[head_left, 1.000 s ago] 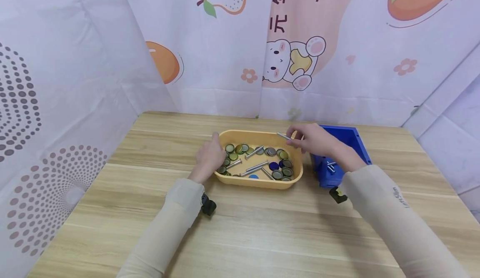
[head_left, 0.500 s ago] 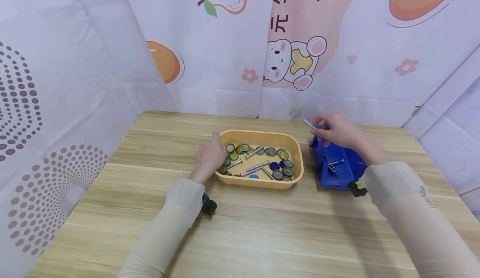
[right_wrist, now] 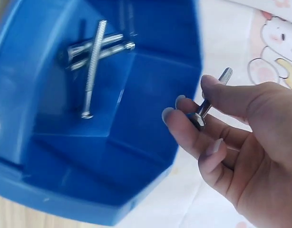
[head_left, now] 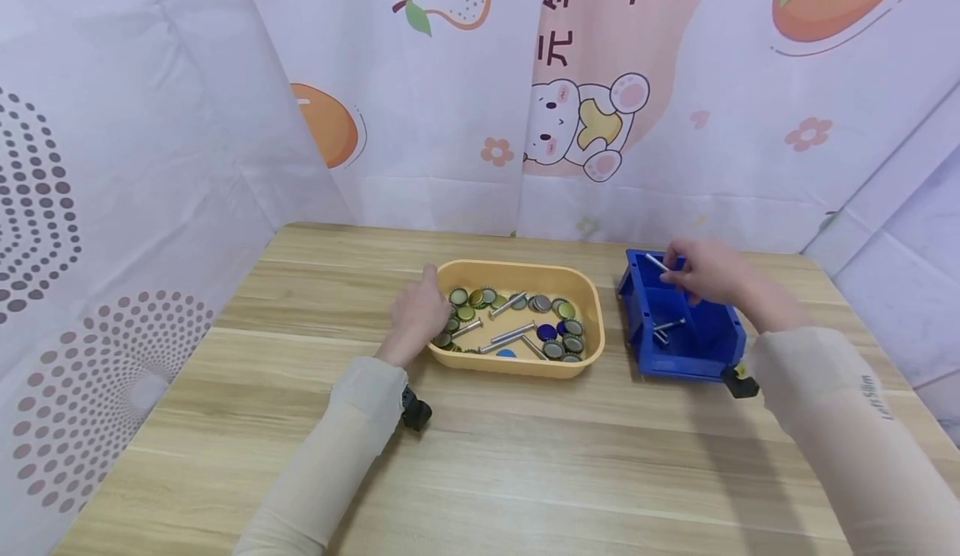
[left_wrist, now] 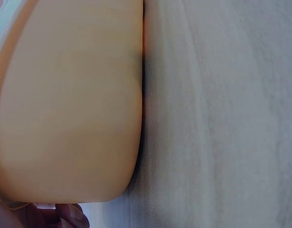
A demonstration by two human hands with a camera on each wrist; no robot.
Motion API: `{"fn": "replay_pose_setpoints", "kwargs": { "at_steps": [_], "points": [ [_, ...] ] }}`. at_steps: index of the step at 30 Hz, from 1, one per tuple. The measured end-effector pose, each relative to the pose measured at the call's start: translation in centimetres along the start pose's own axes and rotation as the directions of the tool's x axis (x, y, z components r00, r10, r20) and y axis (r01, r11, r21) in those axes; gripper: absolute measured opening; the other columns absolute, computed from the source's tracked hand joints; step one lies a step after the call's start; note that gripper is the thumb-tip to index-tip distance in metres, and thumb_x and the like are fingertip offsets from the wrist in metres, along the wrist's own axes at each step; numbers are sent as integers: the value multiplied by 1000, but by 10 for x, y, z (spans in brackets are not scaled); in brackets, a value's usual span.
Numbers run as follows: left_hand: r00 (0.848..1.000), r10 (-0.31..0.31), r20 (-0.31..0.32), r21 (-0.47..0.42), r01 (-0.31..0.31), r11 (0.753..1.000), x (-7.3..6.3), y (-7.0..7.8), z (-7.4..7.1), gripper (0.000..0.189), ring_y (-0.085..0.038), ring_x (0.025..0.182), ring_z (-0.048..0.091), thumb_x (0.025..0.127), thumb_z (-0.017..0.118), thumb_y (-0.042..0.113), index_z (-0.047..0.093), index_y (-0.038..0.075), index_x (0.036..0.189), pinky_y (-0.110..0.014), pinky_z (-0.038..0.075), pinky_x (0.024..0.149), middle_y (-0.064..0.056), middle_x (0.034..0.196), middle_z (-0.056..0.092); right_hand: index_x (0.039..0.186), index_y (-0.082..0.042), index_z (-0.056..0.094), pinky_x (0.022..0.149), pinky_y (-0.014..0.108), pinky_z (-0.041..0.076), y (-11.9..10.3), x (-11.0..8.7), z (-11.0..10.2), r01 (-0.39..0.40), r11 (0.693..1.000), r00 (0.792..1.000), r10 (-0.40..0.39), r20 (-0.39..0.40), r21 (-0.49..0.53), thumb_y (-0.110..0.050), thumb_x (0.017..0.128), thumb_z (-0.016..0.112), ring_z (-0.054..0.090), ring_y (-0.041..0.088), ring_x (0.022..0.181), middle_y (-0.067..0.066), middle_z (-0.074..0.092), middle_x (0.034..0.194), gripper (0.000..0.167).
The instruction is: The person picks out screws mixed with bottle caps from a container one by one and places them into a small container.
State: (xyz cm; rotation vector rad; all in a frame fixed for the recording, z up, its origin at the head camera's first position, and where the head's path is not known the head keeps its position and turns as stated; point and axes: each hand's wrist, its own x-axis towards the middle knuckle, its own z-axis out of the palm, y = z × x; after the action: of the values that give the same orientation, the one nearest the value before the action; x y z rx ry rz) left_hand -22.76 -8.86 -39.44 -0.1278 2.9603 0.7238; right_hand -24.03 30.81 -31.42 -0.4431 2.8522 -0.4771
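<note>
At the left end of the yellow plastic basin [head_left: 517,367], my left hand [head_left: 420,314] grips the rim; in the left wrist view fingertips [left_wrist: 75,212] show beyond the basin's wall. My right hand [head_left: 705,271] pinches a metal bolt [head_left: 657,262] between thumb and fingers, above the back part of the blue bin [head_left: 684,367]. In the right wrist view this bolt tilts, its threaded end past the thumb and its head near the fingertips. Several more bolts [right_wrist: 92,71] lie crossed inside the bin.
Bottle caps [head_left: 573,344] lie mostly along the basin's walls, with several bolts [head_left: 513,334] among them. A divider [head_left: 702,316] splits the blue bin. Bin and basin stand apart on the wooden table [head_left: 510,456], before a printed curtain [head_left: 435,97].
My right hand has carried the bolt rightward, from over the basin's right end to above the blue bin. The left hand and the basin have stayed put.
</note>
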Motion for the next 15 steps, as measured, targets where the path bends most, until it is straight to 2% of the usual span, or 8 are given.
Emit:
{"fn": "replay_pose_setpoints", "kwargs": {
  "at_steps": [3, 7, 11, 15],
  "points": [
    [1000, -3, 4, -2, 3, 1000, 0, 0, -1, 44, -28, 69, 59, 93, 51, 16, 39, 11, 135, -34, 41, 52, -14, 86, 61, 104, 6, 56, 58, 36, 55, 5, 1, 6, 8, 998, 1000, -8, 9, -63, -9, 93, 63, 65, 15, 55, 20, 67, 85, 20],
    [1000, -6, 3, -2, 6, 1000, 0, 0, -1, 43, -27, 68, 58, 93, 52, 16, 40, 11, 134, -34, 41, 51, -14, 85, 61, 104, 3, 59, 58, 35, 53, 7, 3, 15, 5, 985, 1000, -1, 25, -175, -10, 92, 63, 61, 12, 54, 16, 66, 84, 17],
    [1000, -5, 1, 2, 5, 1000, 0, 0, -1, 44, -27, 69, 58, 93, 52, 16, 40, 11, 136, -34, 41, 52, -14, 86, 61, 103, -3, 62, 62, 41, 50, 6, 6, 23, -3, 964, 1000, 9, 22, -266, -10, 92, 62, 59, 18, 63, 9, 67, 80, 13],
    [1000, -6, 0, -2, 6, 1000, 0, -1, 0, 45, -27, 69, 59, 94, 51, 17, 40, 11, 137, -33, 41, 51, -14, 86, 61, 104, -4, 63, 69, 50, 52, 5, 8, 30, -5, 956, 1000, 9, 12, -292, -4, 90, 60, 59, 24, 72, 12, 69, 86, 14]
  ]
}}
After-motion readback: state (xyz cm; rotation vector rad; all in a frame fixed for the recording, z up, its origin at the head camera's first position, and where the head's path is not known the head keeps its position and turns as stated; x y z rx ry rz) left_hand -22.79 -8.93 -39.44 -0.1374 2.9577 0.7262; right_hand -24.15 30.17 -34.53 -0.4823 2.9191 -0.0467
